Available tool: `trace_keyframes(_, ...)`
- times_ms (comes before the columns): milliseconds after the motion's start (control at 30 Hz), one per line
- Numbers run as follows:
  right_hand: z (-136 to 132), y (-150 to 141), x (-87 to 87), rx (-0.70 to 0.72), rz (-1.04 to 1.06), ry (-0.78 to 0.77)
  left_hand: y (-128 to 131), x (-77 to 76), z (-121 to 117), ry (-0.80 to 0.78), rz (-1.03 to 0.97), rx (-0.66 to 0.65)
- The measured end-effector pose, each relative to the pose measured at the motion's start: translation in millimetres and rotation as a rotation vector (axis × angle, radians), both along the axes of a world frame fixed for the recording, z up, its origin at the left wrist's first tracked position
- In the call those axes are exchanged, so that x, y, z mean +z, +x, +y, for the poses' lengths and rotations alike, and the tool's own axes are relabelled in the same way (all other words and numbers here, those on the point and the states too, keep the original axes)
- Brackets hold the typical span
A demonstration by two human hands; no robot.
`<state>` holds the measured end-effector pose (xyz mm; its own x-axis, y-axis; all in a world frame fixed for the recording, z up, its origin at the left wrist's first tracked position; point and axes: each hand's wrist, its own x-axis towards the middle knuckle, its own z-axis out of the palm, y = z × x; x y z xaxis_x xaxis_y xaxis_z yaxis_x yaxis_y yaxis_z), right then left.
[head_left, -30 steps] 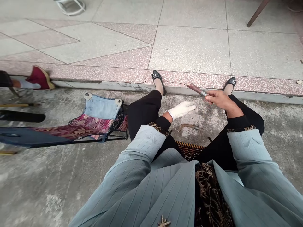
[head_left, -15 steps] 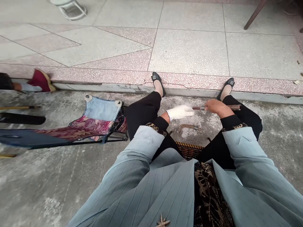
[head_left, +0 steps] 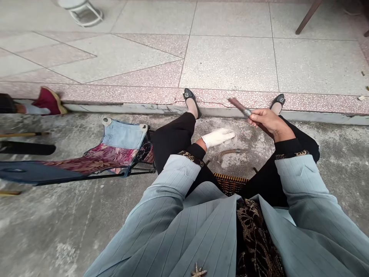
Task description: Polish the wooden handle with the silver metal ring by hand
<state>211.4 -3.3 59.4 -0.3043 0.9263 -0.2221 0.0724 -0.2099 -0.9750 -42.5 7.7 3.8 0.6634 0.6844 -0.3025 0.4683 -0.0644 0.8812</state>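
Observation:
My right hand, bare, is closed around a brown wooden stick with silvery wire wound round its middle. One end of the stick points up and left, over the step edge; the other passes below my hand and is partly hidden by it. My left hand wears a white knitted glove. Its fingers are drawn together over the concrete, and whatever may be inside them cannot be made out. Just below the glove, a bent brown stick, also with a binding, lies on the ground between my legs.
A folding chair with denim and floral cloth stands to my left. Beyond it show a person's red shoe and yellow-handled tools. Ahead runs the tiled step, with a white stool at upper left. Woven wicker shows beneath me.
My right hand swung the stick down level, its end near the glove, then raised it back to a slant pointing up-left. My left hand stayed almost in place.

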Motion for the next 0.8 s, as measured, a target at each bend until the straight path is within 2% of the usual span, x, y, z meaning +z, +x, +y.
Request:
trace_keyframes(100, 6, 6, -8.3, -0.213, -0.107, -0.020, 2, -1.0, 2, -0.004, 0.017, -0.103)
trace_keyframes(200, 11, 10, -12.8, -0.280, -0.374, -0.013, -1, 3.9, 8, 0.115, 0.039, -0.107)
trace_keyframes(300, 12, 8, -13.6, -0.176, -0.809, 0.049, -7, 10.7, 12, 0.270, 0.075, -0.089)
trace_keyframes(400, 10, 0, -13.0, 0.091, -1.082, 0.057, -12, 15.0, 14, 0.436, 0.139, -0.104)
trace_keyframes(467, 7, -6, -11.6, 0.354, -1.037, -0.054, -14, 16.0, 16, 0.533, 0.194, -0.114)
trace_keyframes(567, 2, -12, -5.9, 0.746, -0.716, -0.220, -15, 15.5, 18, 0.590, 0.257, -0.113)
trace_keyframes(633, -2, -12, 0.8, 0.878, -0.474, -0.224, -14, 15.0, 18, 0.562, 0.234, -0.102)
trace_keyframes(700, -5, -9, 8.1, 0.819, -0.287, -0.170, -13, 15.5, 16, 0.483, 0.150, -0.075)
trace_keyframes(733, -6, -8, 11.2, 0.700, -0.203, -0.128, -12, 16.2, 15, 0.429, 0.105, -0.058)
trace_keyframes(800, -8, -5, 14.8, 0.365, -0.032, -0.038, -9, 18.0, 11, 0.313, 0.042, -0.056)
